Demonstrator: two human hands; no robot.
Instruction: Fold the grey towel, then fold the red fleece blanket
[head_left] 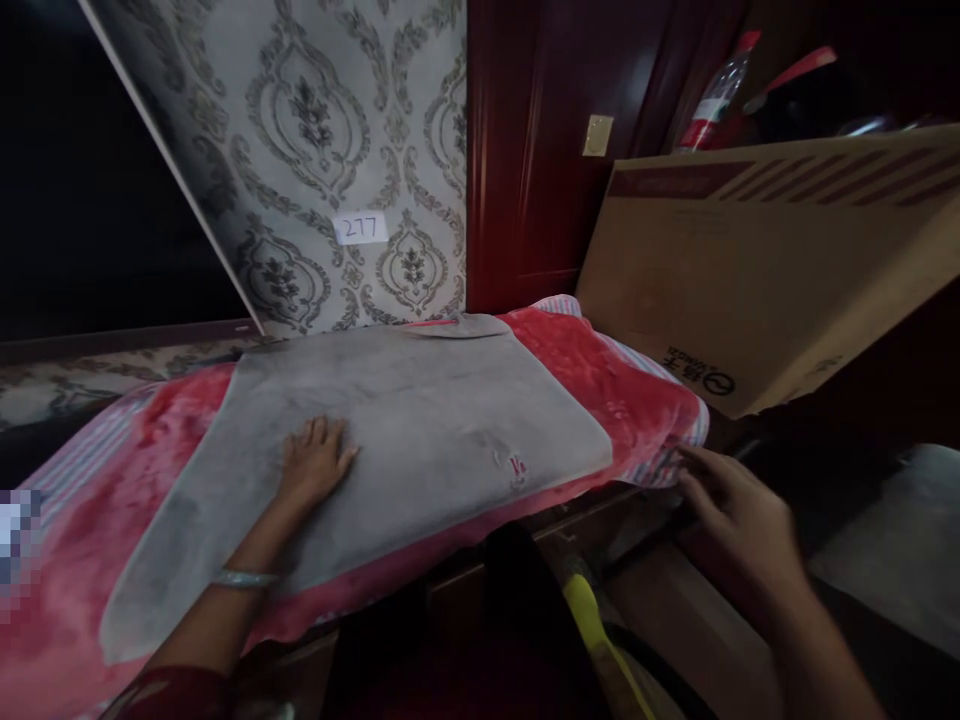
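Note:
A grey cloth [420, 420], with a small red and white motif near its right front corner, is spread over a red blanket [630, 400] with striped edging. My left hand [315, 462] lies flat on the left half of the grey cloth, fingers spread. At the blanket's right front corner is my right hand [739, 510], its thumb and index finger bent around the striped edge. The tips are slightly blurred there, and the other fingers are partly hidden. At the back, a flap of the grey cloth is folded over, showing a pink strip.
A large cardboard box [750, 270] leans behind the blanket on the right, with a red-capped bottle [716, 95] above it. A dark screen [105, 180] rises at the left. Below the front edge is a yellow strap-like item [589, 610]. A "277" paper [361, 228] is on the wall.

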